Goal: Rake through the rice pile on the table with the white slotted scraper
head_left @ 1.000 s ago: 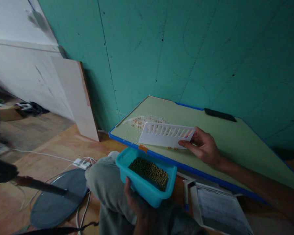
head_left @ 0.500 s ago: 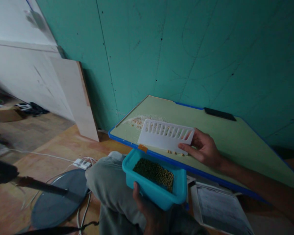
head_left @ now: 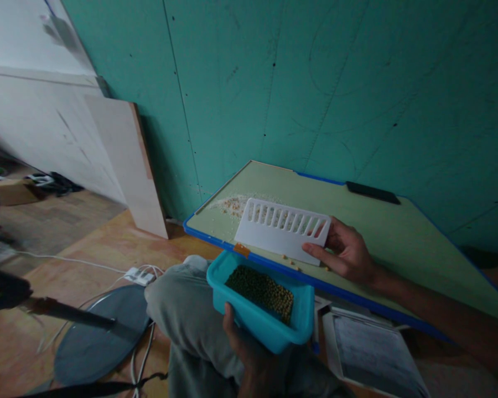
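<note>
My right hand point(head_left: 346, 253) grips the right end of a white slotted plastic scraper point(head_left: 280, 231), held upright on edge on a green board with blue trim point(head_left: 382, 232). A few loose beans point(head_left: 292, 262) lie near the board's front edge under the scraper. A scatter of pale grains point(head_left: 232, 204) sits at the board's far left. My left hand point(head_left: 244, 345) holds a turquoise plastic tub point(head_left: 269, 320) of green and tan beans from below, just under the board's front edge, above my knee.
A dark flat phone-like object point(head_left: 372, 193) lies at the board's back edge against the teal wall. A white framed panel point(head_left: 369, 354) lies on the floor under the board. A fan base point(head_left: 95, 340), cables and a power strip point(head_left: 139, 275) are at the left.
The tub moved right, below the scraper's middle, over the last second. The scraper edged slightly toward the board's front edge, and the loose beans lie nearer that edge.
</note>
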Motion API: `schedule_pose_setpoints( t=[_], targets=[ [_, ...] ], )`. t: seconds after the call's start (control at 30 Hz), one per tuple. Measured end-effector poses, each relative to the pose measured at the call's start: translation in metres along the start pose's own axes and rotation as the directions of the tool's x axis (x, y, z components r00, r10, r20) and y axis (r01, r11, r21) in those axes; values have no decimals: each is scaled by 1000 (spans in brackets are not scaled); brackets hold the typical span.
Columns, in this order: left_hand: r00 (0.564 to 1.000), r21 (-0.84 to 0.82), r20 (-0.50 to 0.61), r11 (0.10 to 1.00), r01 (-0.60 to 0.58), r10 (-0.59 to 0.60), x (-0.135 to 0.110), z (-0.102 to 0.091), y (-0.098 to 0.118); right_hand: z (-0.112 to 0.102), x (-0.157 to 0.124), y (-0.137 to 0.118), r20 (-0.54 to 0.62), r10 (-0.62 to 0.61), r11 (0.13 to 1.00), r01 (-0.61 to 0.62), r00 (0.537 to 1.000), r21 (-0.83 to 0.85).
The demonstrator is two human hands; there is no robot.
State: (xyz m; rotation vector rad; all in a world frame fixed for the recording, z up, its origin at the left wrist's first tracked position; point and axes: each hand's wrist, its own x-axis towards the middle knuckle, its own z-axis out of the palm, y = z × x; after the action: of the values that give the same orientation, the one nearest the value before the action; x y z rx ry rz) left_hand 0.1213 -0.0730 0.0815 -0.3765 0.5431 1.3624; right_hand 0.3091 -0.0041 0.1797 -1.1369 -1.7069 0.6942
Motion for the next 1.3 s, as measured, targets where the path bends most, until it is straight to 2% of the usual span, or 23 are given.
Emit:
schedule_pose_setpoints(
  t=[0.23, 0.33, 0.4, 0.53, 0.63, 0.7, 0.8, 0.97, 1.3],
  targets=[
    [1000, 2, 10, 1000, -5, 5, -2, -3, -7, 2, -3, -2, -21, 11, 1000, -11, 1000, 2],
    [998, 16, -47, 999, -30, 30, 0, -5, -9, 1, 0, -2, -88, 21, 1000, -20, 996, 9],
    [996, 37, -73, 998, -57, 59, 2, -8, -9, -4, 6, -2, -176, 18, 1000, -16, 984, 11],
    [991, 70, -88, 993, -95, 101, 5, -9, -9, -30, 10, -3, -369, -6, 1000, 3, 929, -10],
    [993, 64, -92, 996, -66, 72, 3, -6, -8, -58, -3, 1, -423, 35, 997, -60, 905, -45],
    [997, 51, -57, 998, -39, 42, 1, -4, -7, -76, -18, 6, -445, 68, 991, -112, 893, -72],
    [998, 59, -57, 998, -33, 37, -3, -1, -7, -93, -39, 12, -461, 109, 980, -172, 881, -97],
    [998, 77, -48, 996, -40, 44, -5, 2, -6, -94, -54, 10, -447, 167, 966, -236, 879, -104],
    [999, 61, -9, 998, -36, 36, -1, -5, -5, -93, -67, 3, -484, 172, 958, -259, 858, -119]
  ],
)
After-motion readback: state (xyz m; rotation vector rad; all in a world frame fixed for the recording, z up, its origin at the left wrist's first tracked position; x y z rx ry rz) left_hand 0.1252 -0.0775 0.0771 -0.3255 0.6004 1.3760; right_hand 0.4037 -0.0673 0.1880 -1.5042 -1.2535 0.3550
